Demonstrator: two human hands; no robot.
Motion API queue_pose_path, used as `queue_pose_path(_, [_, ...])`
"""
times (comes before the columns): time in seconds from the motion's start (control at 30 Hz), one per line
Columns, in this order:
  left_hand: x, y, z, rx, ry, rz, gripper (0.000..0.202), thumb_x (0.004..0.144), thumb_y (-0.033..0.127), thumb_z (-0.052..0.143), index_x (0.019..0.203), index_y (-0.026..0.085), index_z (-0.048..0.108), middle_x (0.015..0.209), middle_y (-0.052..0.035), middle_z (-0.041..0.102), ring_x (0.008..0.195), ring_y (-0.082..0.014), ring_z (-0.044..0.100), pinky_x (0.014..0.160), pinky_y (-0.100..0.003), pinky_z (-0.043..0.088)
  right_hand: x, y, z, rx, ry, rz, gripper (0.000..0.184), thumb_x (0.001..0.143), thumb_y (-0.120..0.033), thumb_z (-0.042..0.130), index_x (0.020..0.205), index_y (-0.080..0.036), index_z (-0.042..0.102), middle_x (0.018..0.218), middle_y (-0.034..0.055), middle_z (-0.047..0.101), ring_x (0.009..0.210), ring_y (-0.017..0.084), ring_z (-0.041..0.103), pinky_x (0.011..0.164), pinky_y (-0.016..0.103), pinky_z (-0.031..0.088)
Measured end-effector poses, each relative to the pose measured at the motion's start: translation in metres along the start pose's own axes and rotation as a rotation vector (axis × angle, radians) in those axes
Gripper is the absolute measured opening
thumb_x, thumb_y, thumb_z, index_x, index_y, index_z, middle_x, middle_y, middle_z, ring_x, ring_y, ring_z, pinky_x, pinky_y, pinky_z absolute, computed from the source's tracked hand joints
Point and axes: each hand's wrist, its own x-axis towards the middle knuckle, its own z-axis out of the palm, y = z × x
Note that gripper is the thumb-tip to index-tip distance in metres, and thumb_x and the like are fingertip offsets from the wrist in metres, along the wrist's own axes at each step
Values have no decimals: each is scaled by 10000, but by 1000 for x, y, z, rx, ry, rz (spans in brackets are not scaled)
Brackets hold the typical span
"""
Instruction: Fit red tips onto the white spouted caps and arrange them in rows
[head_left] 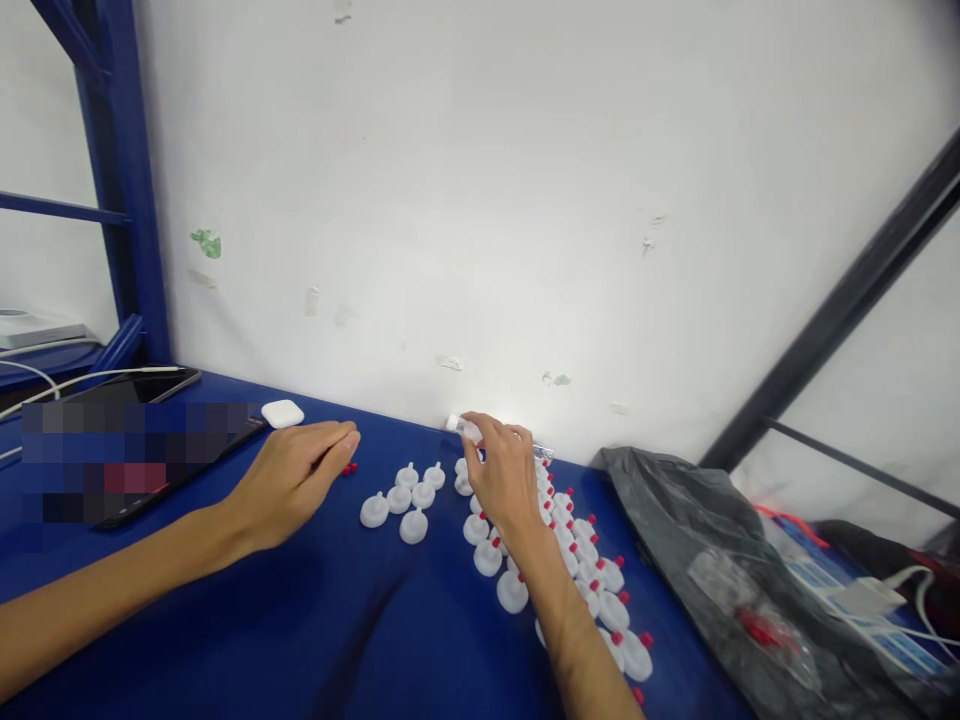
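Observation:
My right hand (502, 475) is at the back of the blue table, its fingers curved round a small clear bottle with a white cap (466, 429). The bottle lies on its side close to the wall, partly hidden by the fingers. My left hand (300, 480) hovers on the left with fingers pressed together; whatever is inside them is hidden. Beside its fingertips are a few tiny red caps (350, 468). Between the hands stand several small round white squeeze bottles (413, 526) with bare spouts. Under and around my right forearm are many more white bottles with red caps (513, 592).
A white earphone case (283, 413) and a dark phone or tablet (225, 440) lie at left, near another dark device with a white cable. A grey plastic bag (697, 560) covers the right side. A white wall rises behind the blue table (420, 640).

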Motion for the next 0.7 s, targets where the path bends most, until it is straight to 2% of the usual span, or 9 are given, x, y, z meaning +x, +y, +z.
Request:
queue_pose_path(0.1, [6,-6,1,92,-2,-23,405,1124,495,458,815,280,608,751,-22,633,744,-278,594,741,-427,418,0,-3,-4,22,-5,39,257,1129,-147,617,1329,-228,757,1259,79,870,1147,281,827,1184,511,527])
queue_pose_path(0.17, [9,-13,4,123,-27,-53,361,1099,477,475,930,278,723,907,-71,755,928,-332,687,816,-451,481,0,-12,-3,50,-31,12,192,1135,-153,650,1235,-250,782,1242,45,873,1158,253,820,1203,469,512])
queue_pose_path(0.23, [12,-19,8,136,-50,-75,404,1087,501,466,1031,272,794,1077,-110,817,1100,-370,720,919,-483,528,-1,-21,-2,75,-66,-23,161,1140,-153,686,1167,-263,800,1253,17,872,1178,226,809,1217,436,497])
queue_pose_path(0.3, [14,-24,9,146,-63,-91,458,1073,521,459,1109,258,832,1172,-135,829,1177,-385,726,1008,-512,543,-1,-27,-1,83,-95,-42,126,1129,-169,741,1142,-263,823,1291,24,860,1215,230,792,1207,432,503])
queue_pose_path(0.37, [16,-29,7,156,-69,-106,474,1053,520,473,1161,247,846,1190,-145,838,1183,-393,733,1046,-527,546,-1,-29,0,70,-111,-35,99,1110,-184,782,1126,-257,847,1304,54,841,1209,255,775,1153,445,534])
queue_pose_path(0.43, [18,-32,5,166,-70,-125,465,1026,518,506,1188,246,846,1194,-147,859,1173,-412,739,1019,-538,556,-1,-30,-1,47,-122,-15,86,1094,-191,802,1123,-246,861,1258,80,822,1160,272,765,1087,446,557])
queue_pose_path(0.57, [19,-40,-1,178,-82,-158,383,962,539,604,1054,279,870,1140,-133,902,1138,-457,758,940,-549,571,1,-34,-7,6,-162,21,94,1110,-199,764,1095,-215,855,1127,80,813,1076,262,770,1072,432,541])
queue_pose_path(0.7, [19,-50,-2,181,-99,-161,366,957,533,618,1019,318,908,1142,-119,918,1121,-458,781,951,-543,585,4,-35,-18,-25,-255,49,196,1110,-208,720,946,-210,828,823,22,791,801,219,746,903,374,539])
